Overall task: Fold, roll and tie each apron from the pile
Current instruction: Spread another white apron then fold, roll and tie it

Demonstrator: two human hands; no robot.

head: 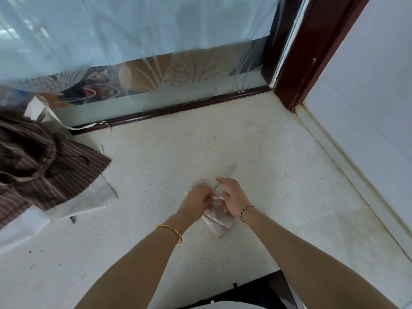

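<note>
Lying near the middle of a pale speckled stone counter [256,152], a small rolled bundle of whitish apron cloth [217,221] sits between two bare hands. The left hand [196,202], a gold bangle [170,232] on its wrist, pinches a thin cloth tie strap [215,198] at the roll's top. The right hand [234,200], wearing a braided cord bracelet [245,211], curls its fingers over the bundle, forefinger extended. Well apart at left, a crumpled pile of brown striped and white aprons [44,166] rests against a frosted glass partition [156,52].
</note>
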